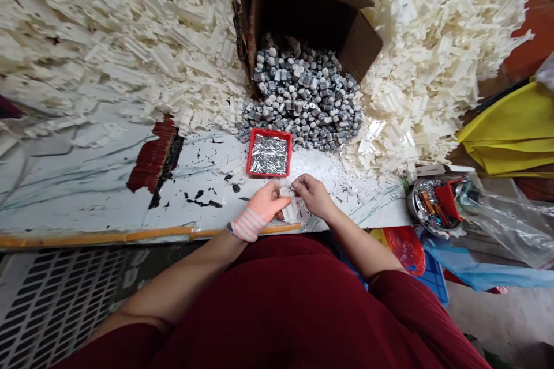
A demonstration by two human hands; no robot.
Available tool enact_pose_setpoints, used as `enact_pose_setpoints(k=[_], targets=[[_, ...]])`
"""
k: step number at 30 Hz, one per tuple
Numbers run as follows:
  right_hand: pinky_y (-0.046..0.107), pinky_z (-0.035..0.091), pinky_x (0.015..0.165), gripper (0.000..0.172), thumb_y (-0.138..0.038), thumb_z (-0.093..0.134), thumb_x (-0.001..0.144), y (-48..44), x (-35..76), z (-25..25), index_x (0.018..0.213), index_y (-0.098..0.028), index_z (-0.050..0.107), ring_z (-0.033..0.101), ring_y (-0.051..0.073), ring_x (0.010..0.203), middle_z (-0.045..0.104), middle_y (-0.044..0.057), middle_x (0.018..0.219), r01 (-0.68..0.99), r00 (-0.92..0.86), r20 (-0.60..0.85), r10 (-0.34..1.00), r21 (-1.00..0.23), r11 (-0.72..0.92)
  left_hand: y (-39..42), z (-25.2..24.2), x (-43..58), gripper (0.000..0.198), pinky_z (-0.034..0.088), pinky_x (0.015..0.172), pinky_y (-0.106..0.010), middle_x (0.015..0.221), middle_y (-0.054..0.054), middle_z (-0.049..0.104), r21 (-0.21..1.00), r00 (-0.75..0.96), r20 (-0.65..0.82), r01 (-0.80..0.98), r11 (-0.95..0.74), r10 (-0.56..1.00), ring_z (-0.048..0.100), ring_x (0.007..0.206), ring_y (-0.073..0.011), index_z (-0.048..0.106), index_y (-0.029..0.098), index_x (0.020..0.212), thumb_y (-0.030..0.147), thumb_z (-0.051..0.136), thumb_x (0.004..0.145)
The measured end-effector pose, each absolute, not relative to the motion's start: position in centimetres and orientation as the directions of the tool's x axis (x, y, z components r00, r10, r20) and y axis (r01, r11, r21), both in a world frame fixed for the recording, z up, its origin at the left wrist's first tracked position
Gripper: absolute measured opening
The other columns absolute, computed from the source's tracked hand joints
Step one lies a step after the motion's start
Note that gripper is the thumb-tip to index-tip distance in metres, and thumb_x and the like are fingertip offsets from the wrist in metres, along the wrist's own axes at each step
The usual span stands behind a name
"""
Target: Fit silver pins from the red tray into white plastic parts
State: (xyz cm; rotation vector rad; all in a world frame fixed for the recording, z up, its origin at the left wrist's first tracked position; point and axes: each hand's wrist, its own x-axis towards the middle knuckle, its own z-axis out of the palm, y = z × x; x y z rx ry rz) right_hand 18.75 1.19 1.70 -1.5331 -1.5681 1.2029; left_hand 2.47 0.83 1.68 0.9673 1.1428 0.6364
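My left hand (pixel 262 209), in a peach glove with a striped cuff, grips a small white plastic part (pixel 289 204) above the table's front edge. My right hand (pixel 310 195), bare, pinches the top of that part from the other side. Just beyond my hands stands a red tray (pixel 269 153) holding a mass of thin metal pins on foil. Behind it lies a heap of grey metal-and-plastic parts (pixel 303 98), spilling from an open cardboard box (pixel 303 11). Many white plastic parts (pixel 415 92) are banked up on both sides.
The paint-stained white table (pixel 86 184) has a wooden strip (pixel 104 237) along its front edge. To the right sit a metal bowl (pixel 435 204) with red and orange items, a clear plastic bag (pixel 506 225) and yellow cloth (pixel 511 127). A slotted grey mat (pixel 52 311) lies below left.
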Motion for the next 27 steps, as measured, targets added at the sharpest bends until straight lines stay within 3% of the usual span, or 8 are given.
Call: enact_pose_setpoints(k=[4, 12, 14, 18, 21, 23, 25, 27], targets=[[0.025, 0.045, 0.059, 0.024, -0.044, 0.049, 0.087, 1.5, 18.9, 1.3, 0.079, -0.022, 0.050, 0.053, 0.013, 0.061, 0.056, -0.003, 0.066, 0.310, -0.106, -0.194, 0.975, -0.938, -0.153, 1.1, 0.8, 2.8, 0.023, 0.037, 0.041, -0.021, 0.047, 0.007, 0.051, 0.894, 0.303, -0.433, 0.025, 0.447, 0.849, 0.050, 0.039, -0.0122, 0.044, 0.021, 0.078, 0.025, 0.065, 0.071], [0.026, 0.039, 0.061, 0.017, -0.039, 0.053, 0.087, 0.7, 18.3, 1.8, 0.083, -0.022, 0.054, 0.053, 0.014, 0.062, 0.060, -0.002, 0.070, 0.579, -0.115, -0.096, 0.989, -0.815, -0.012, 1.1, 0.4, 2.8, 0.022, 0.039, 0.044, -0.023, 0.054, 0.006, 0.055, 0.850, 0.334, -0.488, -0.027, 0.526, 0.806, 0.052, 0.043, -0.0127, 0.042, 0.021, 0.078, 0.028, 0.062, 0.071], [0.026, 0.039, 0.062, 0.015, -0.037, 0.053, 0.086, 0.5, 18.0, 1.8, 0.083, -0.022, 0.055, 0.054, 0.014, 0.064, 0.062, -0.001, 0.071, 0.602, -0.113, -0.103, 0.988, -0.798, -0.014, 0.9, 0.9, 2.8, 0.022, 0.038, 0.046, -0.022, 0.052, 0.007, 0.051, 0.877, 0.298, -0.466, 0.032, 0.480, 0.833, 0.050, 0.043, -0.0118, 0.042, 0.021, 0.076, 0.027, 0.063, 0.070], [0.025, 0.042, 0.061, 0.021, -0.041, 0.055, 0.085, 0.4, 18.3, 0.9, 0.080, -0.021, 0.054, 0.054, 0.013, 0.064, 0.060, -0.002, 0.070, 0.439, -0.135, -0.138, 0.981, -0.896, -0.065, 0.6, 1.5, 2.8, 0.025, 0.034, 0.047, -0.019, 0.048, 0.009, 0.044, 0.918, 0.132, -0.341, 0.259, 0.300, 0.931, 0.044, 0.045, -0.0085, 0.044, 0.020, 0.069, 0.022, 0.068, 0.064], [0.026, 0.046, 0.064, 0.024, -0.043, 0.053, 0.087, 1.4, 20.6, 0.2, 0.082, -0.020, 0.058, 0.057, 0.014, 0.068, 0.063, 0.000, 0.074, 0.433, -0.189, -0.189, 0.964, -0.897, -0.091, 0.6, 1.3, 2.9, 0.023, 0.035, 0.045, -0.020, 0.049, 0.009, 0.046, 0.907, 0.264, -0.419, 0.161, 0.388, 0.869, 0.046, 0.043, -0.0093, 0.044, 0.021, 0.073, 0.024, 0.066, 0.066], [0.029, 0.047, 0.072, 0.023, -0.038, 0.052, 0.089, 2.7, 23.2, 0.0, 0.085, -0.019, 0.062, 0.059, 0.017, 0.078, 0.065, 0.004, 0.085, 0.636, -0.095, -0.174, 0.980, -0.768, -0.074, 0.8, 0.8, 3.0, 0.024, 0.034, 0.042, -0.020, 0.048, 0.009, 0.046, 0.875, 0.352, -0.469, 0.056, 0.481, 0.810, 0.046, 0.040, -0.0093, 0.043, 0.021, 0.076, 0.026, 0.065, 0.067], [0.034, 0.045, 0.082, 0.020, -0.031, 0.051, 0.090, 4.0, 25.9, 0.0, 0.091, -0.018, 0.066, 0.056, 0.022, 0.096, 0.064, 0.010, 0.100, 0.877, 0.093, -0.058, 0.994, -0.467, -0.109, 0.9, 0.3, 3.1, 0.027, 0.033, 0.040, -0.018, 0.047, 0.010, 0.045, 0.848, 0.368, -0.490, -0.010, 0.530, 0.790, 0.044, 0.037, -0.0083, 0.043, 0.021, 0.077, 0.026, 0.067, 0.065], [0.037, 0.043, 0.086, 0.020, -0.026, 0.051, 0.090, 5.0, 27.9, 0.0, 0.095, -0.016, 0.067, 0.051, 0.027, 0.107, 0.061, 0.015, 0.109, 0.975, 0.129, -0.033, 0.991, -0.176, -0.133, 1.0, -0.1, 3.2, 0.030, 0.032, 0.038, -0.018, 0.047, 0.011, 0.044, 0.834, 0.364, -0.499, -0.045, 0.550, 0.787, 0.044, 0.037, -0.0076, 0.042, 0.020, 0.077, 0.026, 0.068, 0.063]])
